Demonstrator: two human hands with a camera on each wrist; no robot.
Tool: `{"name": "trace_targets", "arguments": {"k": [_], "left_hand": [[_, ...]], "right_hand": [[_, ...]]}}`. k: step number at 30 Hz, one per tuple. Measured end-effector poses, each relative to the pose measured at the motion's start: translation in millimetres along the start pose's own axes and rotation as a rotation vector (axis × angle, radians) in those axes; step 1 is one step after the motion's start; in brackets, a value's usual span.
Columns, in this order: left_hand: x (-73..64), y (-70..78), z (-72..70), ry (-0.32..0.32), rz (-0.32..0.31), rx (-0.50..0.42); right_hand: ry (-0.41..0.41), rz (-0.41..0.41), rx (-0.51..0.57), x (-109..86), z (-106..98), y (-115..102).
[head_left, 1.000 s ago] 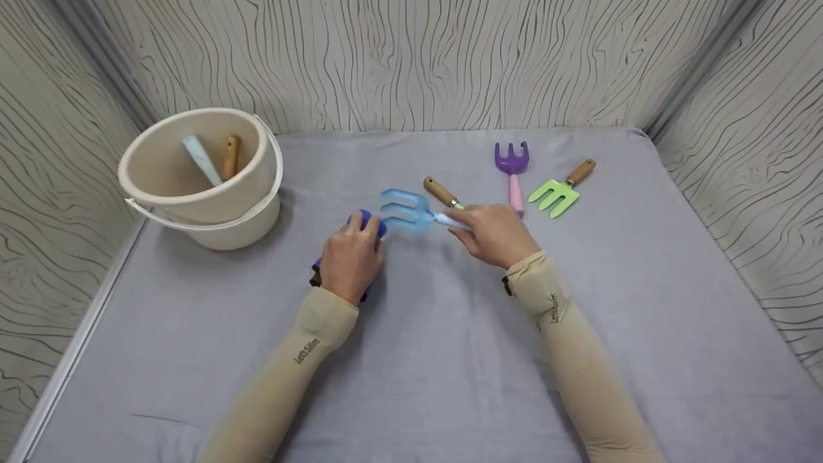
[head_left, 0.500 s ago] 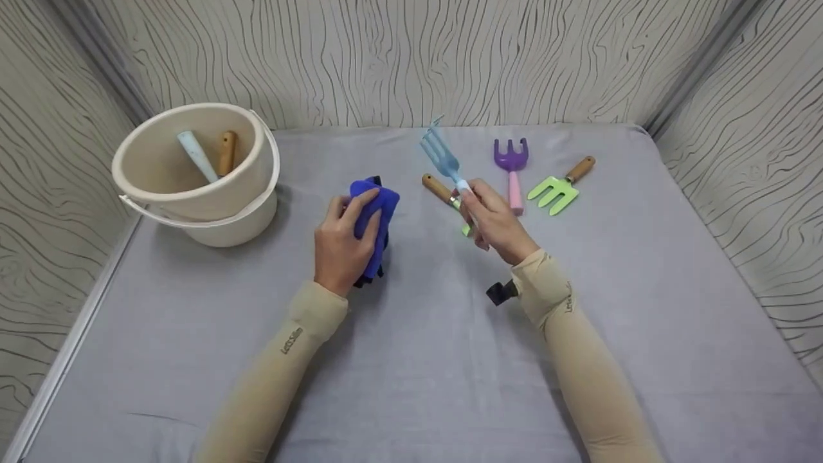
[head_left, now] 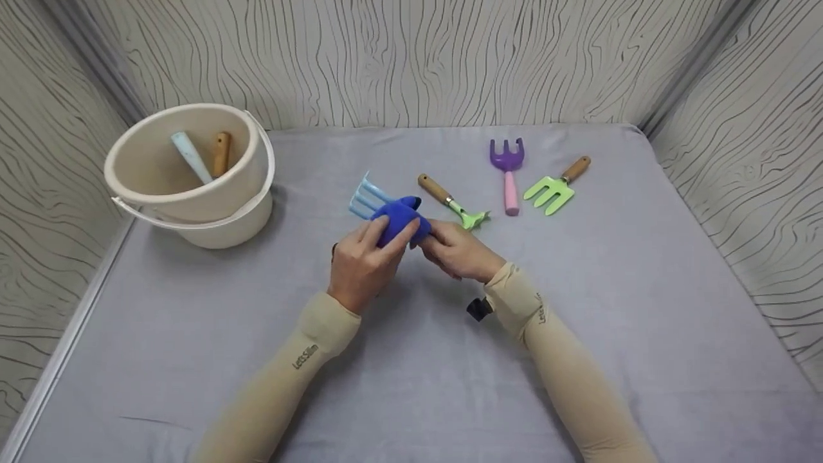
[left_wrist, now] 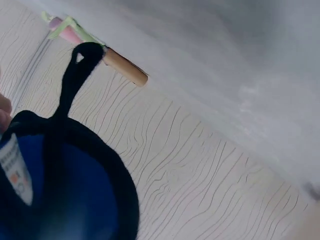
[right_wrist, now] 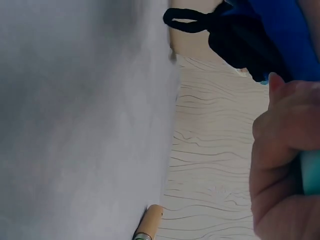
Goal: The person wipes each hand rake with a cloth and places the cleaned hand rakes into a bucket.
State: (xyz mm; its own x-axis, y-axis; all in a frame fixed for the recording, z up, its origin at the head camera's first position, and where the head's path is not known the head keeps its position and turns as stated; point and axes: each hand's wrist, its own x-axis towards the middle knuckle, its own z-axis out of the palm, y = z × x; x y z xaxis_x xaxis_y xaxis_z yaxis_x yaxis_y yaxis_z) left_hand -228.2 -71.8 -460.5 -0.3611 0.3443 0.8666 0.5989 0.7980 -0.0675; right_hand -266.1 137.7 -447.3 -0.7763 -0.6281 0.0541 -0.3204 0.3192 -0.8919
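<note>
My left hand (head_left: 366, 262) grips a blue cloth (head_left: 397, 218), folded over the neck of a light blue hand fork. The tines (head_left: 368, 198) of this fork stick out past the cloth to the upper left. My right hand (head_left: 461, 249) grips the fork's handle, mostly hidden in the head view; a pale turquoise bit of the handle (right_wrist: 311, 172) shows inside the curled fingers in the right wrist view. Dark edging and a black hanging loop (left_wrist: 82, 57) on the cloth are seen in the left wrist view, along with a white label (left_wrist: 17, 170).
A cream bucket (head_left: 193, 212) at the left holds tools with a light blue handle (head_left: 191, 156) and a wooden handle (head_left: 221, 154). On the grey cloth lie a green rake with wooden handle (head_left: 436, 189), a purple fork with pink handle (head_left: 510, 186) and a green fork (head_left: 551, 193).
My right hand has swung the fork left, from pointing up to lying across. My left hand has brought the cloth right, onto the fork's neck. The green rake is now uncovered.
</note>
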Motion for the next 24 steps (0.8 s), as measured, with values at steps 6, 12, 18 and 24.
{"name": "trace_targets", "arguments": {"k": [6,12,18,24], "left_hand": [[-0.1,-0.6,-3.3,-0.056,-0.065,0.043],[1.7,-11.2,-5.0,-0.032,-0.172,0.016],[5.4,-32.9,-9.2,0.018,-0.361,-0.1],[9.8,-42.7,-15.7,-0.073,-0.541,-0.258]], "right_hand": [[-0.01,0.017,-0.101,1.5,3,-3],[-0.04,0.013,-0.115,0.6,0,-3],[-0.074,0.034,-0.077,-0.8,-4,0],[-0.112,0.081,-0.075,-2.8,-7,3]]}}
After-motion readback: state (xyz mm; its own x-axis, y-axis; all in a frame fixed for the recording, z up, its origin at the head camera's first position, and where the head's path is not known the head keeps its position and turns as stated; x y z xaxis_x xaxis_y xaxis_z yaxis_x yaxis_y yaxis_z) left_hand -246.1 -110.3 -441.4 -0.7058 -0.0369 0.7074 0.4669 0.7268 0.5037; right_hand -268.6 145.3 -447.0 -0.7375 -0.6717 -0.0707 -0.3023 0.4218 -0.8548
